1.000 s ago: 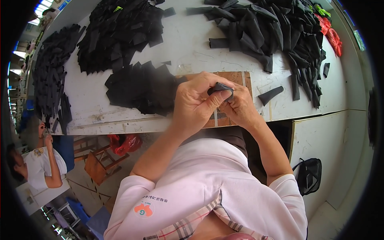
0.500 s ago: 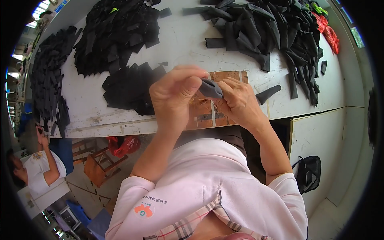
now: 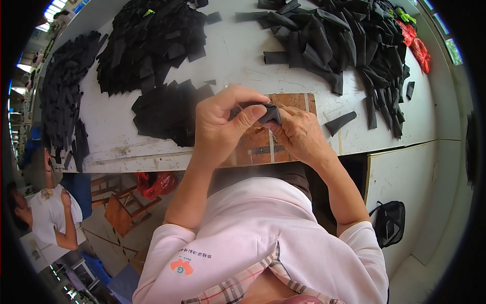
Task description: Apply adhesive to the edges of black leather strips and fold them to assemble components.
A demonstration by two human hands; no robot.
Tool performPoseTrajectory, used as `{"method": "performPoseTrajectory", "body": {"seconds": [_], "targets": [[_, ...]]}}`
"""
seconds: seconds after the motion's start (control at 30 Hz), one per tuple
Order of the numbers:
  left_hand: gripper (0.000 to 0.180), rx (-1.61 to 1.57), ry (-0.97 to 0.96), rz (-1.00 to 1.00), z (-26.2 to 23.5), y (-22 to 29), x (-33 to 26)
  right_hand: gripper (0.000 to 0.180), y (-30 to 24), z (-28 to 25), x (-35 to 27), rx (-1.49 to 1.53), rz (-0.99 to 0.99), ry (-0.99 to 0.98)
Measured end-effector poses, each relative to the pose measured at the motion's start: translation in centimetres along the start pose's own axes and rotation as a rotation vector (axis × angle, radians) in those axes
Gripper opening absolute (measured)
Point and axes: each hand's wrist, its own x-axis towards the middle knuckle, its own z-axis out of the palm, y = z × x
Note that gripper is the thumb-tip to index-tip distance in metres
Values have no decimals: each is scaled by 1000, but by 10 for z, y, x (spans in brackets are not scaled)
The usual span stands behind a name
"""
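Above a brown wooden board (image 3: 260, 153) at the table's near edge, both hands pinch one dark grey fabric piece (image 3: 273, 115). My left hand (image 3: 221, 121) has its thumb laid on the cloth and its fingers curled behind it. From the other side, my right hand (image 3: 304, 133) grips the end of the cloth between thumb and bent fingers. The fabric looks tube-like and is bunched between the hands; part of it is hidden by the fingers. To the right of my right hand lies a single loose dark strip (image 3: 340, 122).
Left of my left hand is a stack of flat black pieces (image 3: 164, 112), with larger black heaps (image 3: 152, 45) beyond. A pile of dark tubular pieces (image 3: 324, 43) covers the far right, beside red plastic (image 3: 419, 50). Another person (image 3: 55, 213) is at the far left, near a wooden stool (image 3: 124, 213).
My left thumb has come down onto the fabric, which is now more folded between my hands. The other person's arms have moved apart.
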Motion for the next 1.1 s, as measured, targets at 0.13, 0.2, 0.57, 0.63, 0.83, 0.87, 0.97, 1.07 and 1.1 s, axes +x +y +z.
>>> {"method": "performPoseTrajectory", "body": {"seconds": [0.13,0.2,0.57,0.63,0.83,0.87,0.97,1.07,1.1], "targets": [[13,86,2,103,0,2,3,24,-6,-12,4,-49,-19,-1],[13,226,-16,202,4,10,7,22,-2,-12,6,9,-52,-25],[8,208,71,153,-9,-4,-1,23,-4,-5,4,53,-18,-50],[9,146,57,147,-11,-7,-3,24,-7,-8,4,29,-15,-57],[10,184,27,167,-6,-4,2,19,1,8,-1,133,-37,18],[11,206,-1,170,-6,-4,2,17,5,18,-2,133,-39,74],[12,123,-10,72,-9,-9,3,15,6,18,1,97,-44,121],[14,237,127,-33,-18,-31,-2,19,6,-5,8,154,-57,-84],[16,310,254,-65,-25,-42,-7,21,-2,-18,15,486,-38,-47]]}}
